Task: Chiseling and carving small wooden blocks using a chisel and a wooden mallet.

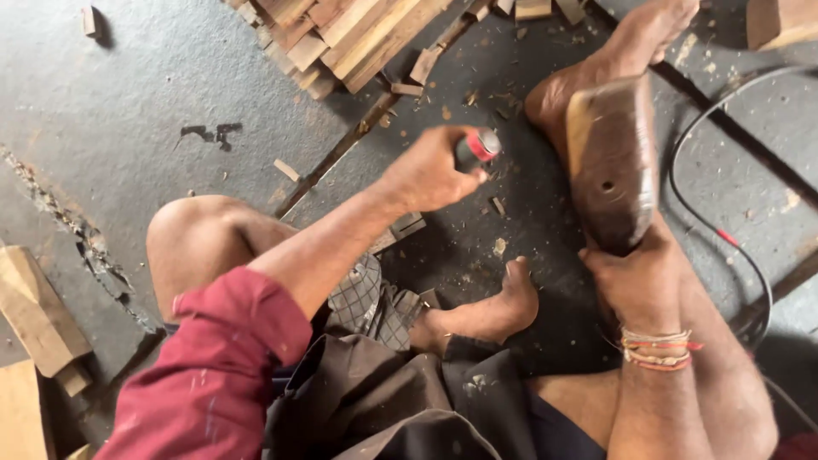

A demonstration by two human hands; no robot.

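My left hand [426, 175], on a red-sleeved arm, is closed around the dark handle of a tool with a red band [477, 146]; the tool's working end is hidden. It is raised over the floor, left of a dark, curved wooden piece [612, 162] with a small hole in its face. My right hand [635, 277], with thread bracelets at the wrist, grips the lower end of this piece. The piece stands tilted, with its upper end resting against my bare foot [596, 68]. My other foot [503, 307] lies on the floor between the hands.
A stack of wooden slats [341, 34] lies at the top. A black cable [724, 170] loops along the right. Pale wood blocks [34, 315] sit at the left edge. A thin strip [358, 136] crosses the floor, and wood chips are scattered around.
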